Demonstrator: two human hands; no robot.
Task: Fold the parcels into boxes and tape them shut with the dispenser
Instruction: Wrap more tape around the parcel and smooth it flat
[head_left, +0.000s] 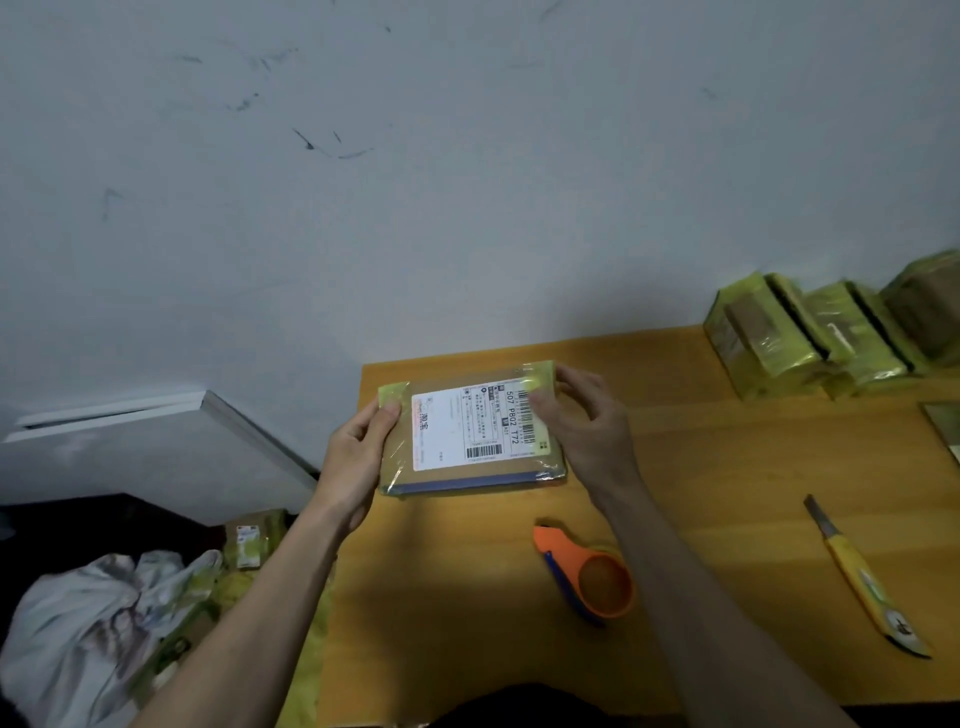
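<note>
A flat brown parcel (467, 431) with yellow tape at its corners and a white shipping label sits near the far left of the wooden table (727, 467). My left hand (358, 452) grips its left edge, thumb on top. My right hand (587, 415) holds the right edge with the thumb pressing on the label's barcode end. An orange tape dispenser (592, 571) lies on the table just in front of the parcel, under my right forearm.
A yellow utility knife (862, 577) lies at the right. Several taped parcels (810, 332) are stacked at the back right against the wall. On the floor at left are a white bag (88, 634), another labelled parcel (249, 540) and a leaning white board (156, 410).
</note>
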